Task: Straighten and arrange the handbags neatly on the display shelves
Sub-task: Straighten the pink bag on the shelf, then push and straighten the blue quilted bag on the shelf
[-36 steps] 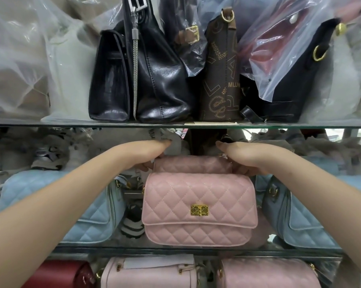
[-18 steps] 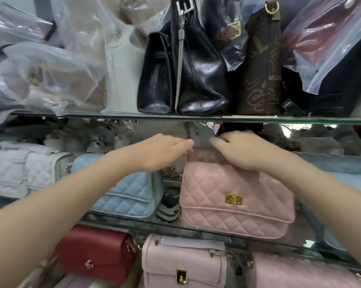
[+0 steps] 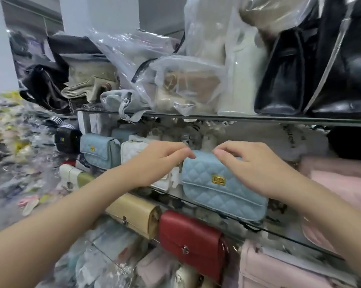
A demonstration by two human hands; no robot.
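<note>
Blue quilted handbag, centre frame, looks soft and light, best pinched along its top edge, where left hand and right hand bunch their fingers, though I cannot tell if they grip.

The blue quilted bag has a white bag just beside its left end and a pink bag near its right, leaving little side room. Above the bags, an open gap under the upper glass shelf admits the left hand and right hand from the front.

Blue quilted handbag – gold clasp, upright, middle glass shelf.
</note>
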